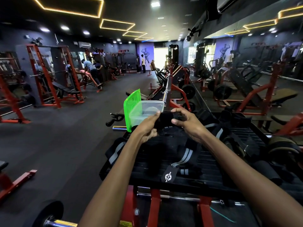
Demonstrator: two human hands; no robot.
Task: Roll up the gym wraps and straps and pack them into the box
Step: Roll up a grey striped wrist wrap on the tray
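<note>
Both hands' grip (148, 126) (188, 122) closed on black wrap (164, 119) above ribbed platform (205, 163), dark gym.

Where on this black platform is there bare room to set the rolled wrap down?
Bare ribbed platform shows at the far right, beyond the right hand. The middle is crowded with striped wraps. The clear box, green lid standing open, looks empty.

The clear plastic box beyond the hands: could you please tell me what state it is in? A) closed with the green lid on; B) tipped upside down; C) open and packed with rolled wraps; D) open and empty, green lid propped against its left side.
D: the clear plastic box shows nothing inside, and the green lid stands on edge against its left side.
</note>
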